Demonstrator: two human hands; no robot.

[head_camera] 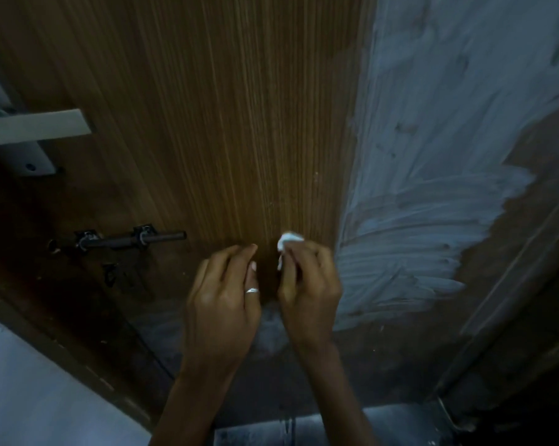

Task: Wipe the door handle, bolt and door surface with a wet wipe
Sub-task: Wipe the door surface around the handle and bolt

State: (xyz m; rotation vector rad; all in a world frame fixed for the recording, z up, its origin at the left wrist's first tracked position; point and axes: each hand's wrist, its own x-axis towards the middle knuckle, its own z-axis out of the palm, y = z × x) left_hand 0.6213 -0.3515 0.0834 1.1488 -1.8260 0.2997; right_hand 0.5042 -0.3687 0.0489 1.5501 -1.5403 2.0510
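A brown wood-grain door fills the view. Its silver lever handle sticks out at the left edge, and a dark sliding bolt sits lower on the left. My right hand grips a small bunched white wet wipe, which pokes out above the fingers close to the door. My left hand, wearing a ring, hovers just left of it with fingers loosely curled and holding nothing. A wet, pale streaked patch covers the door's right side.
A dark latch piece hangs below the bolt. The door frame runs along the right. A pale wall shows at the lower left, and a strip of floor lies at the bottom.
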